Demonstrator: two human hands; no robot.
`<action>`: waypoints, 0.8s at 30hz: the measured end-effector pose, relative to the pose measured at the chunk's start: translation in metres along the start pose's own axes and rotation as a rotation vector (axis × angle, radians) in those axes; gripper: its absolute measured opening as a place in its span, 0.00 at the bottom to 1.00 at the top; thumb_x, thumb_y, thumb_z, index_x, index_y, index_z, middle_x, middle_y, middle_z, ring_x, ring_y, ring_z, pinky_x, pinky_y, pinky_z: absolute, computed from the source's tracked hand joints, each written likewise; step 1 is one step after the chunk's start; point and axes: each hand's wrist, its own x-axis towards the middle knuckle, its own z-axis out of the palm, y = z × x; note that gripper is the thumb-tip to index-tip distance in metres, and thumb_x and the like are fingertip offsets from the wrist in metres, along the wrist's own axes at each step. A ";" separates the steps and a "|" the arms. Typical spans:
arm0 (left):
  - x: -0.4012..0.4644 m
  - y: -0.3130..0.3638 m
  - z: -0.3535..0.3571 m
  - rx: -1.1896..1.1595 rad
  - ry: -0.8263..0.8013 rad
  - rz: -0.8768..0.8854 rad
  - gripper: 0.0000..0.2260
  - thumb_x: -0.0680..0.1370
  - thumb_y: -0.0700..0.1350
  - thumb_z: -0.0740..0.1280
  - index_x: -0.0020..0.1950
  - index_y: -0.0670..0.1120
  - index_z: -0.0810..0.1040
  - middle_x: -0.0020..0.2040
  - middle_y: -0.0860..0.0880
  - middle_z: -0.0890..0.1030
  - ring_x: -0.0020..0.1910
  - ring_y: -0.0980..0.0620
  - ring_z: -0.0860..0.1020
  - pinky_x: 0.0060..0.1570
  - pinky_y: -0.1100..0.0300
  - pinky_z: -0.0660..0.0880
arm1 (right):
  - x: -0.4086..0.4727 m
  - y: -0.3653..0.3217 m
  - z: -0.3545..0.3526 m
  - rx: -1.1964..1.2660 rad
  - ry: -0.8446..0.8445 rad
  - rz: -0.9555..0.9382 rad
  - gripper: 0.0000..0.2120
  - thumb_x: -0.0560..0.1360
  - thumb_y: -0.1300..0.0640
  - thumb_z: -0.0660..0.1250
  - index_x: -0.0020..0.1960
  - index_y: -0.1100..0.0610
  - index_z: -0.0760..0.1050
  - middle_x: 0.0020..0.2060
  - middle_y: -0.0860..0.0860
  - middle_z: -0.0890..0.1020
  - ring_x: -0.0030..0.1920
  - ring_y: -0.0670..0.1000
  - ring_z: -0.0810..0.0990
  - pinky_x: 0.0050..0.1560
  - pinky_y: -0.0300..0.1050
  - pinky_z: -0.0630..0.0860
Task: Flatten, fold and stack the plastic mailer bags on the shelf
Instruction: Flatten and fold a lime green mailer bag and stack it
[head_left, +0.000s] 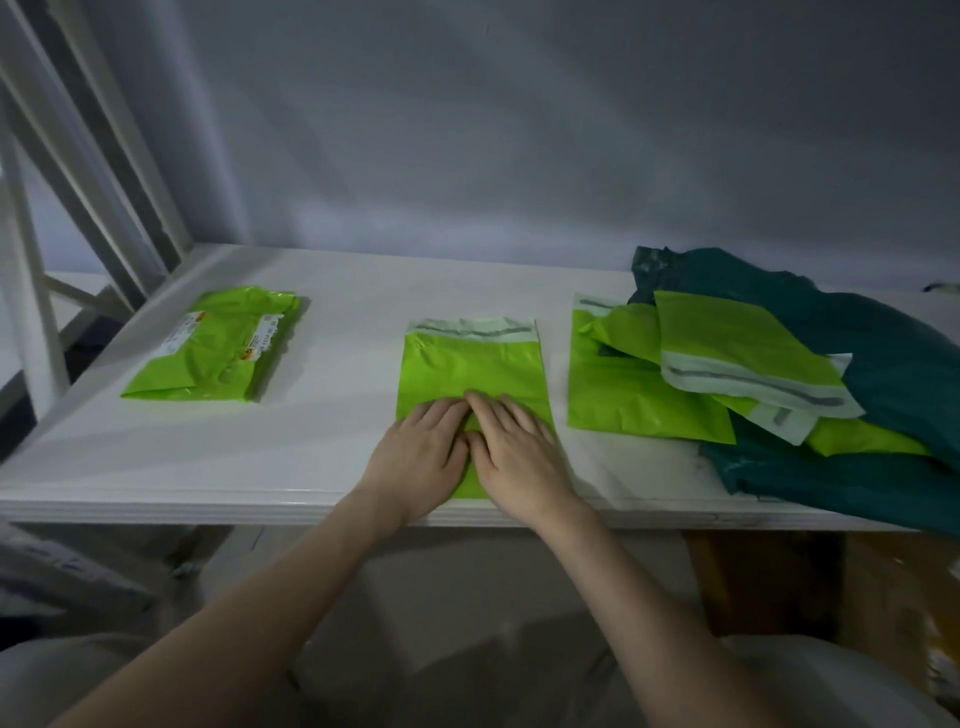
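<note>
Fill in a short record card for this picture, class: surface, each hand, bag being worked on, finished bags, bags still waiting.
surface: white shelf
left hand: flat, pressing the centre mailer
right hand: flat, pressing it beside the left
bag in work: lime-green plastic mailer bag, pale adhesive flap at its far end
finished: folded green mailer with a label, far left
waiting: loose pile of green mailers over dark teal plastic bags, right

The bag under the hands (470, 364) is bright green with a pale strip. The shelf (337, 312) is white. Right of the hands lie dark green bags (893, 364).
</note>
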 end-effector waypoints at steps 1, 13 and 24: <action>-0.001 0.000 0.003 0.018 0.018 0.012 0.24 0.78 0.51 0.50 0.62 0.38 0.75 0.61 0.40 0.78 0.58 0.40 0.77 0.56 0.50 0.75 | -0.001 0.000 0.000 -0.003 -0.025 0.035 0.36 0.71 0.41 0.34 0.76 0.50 0.54 0.75 0.47 0.60 0.76 0.51 0.54 0.73 0.50 0.53; 0.011 -0.001 -0.021 0.053 -0.119 -0.223 0.39 0.65 0.66 0.42 0.72 0.52 0.63 0.73 0.50 0.63 0.72 0.48 0.60 0.68 0.54 0.60 | 0.012 0.009 -0.021 -0.047 -0.082 0.101 0.27 0.77 0.41 0.56 0.72 0.54 0.61 0.71 0.53 0.65 0.71 0.54 0.61 0.68 0.51 0.61; 0.080 -0.027 -0.024 -0.019 0.149 -0.112 0.22 0.79 0.45 0.53 0.71 0.39 0.64 0.72 0.42 0.65 0.71 0.44 0.63 0.70 0.56 0.56 | 0.085 0.029 -0.023 -0.015 0.100 0.023 0.24 0.80 0.53 0.56 0.73 0.60 0.60 0.73 0.56 0.62 0.73 0.55 0.59 0.72 0.46 0.55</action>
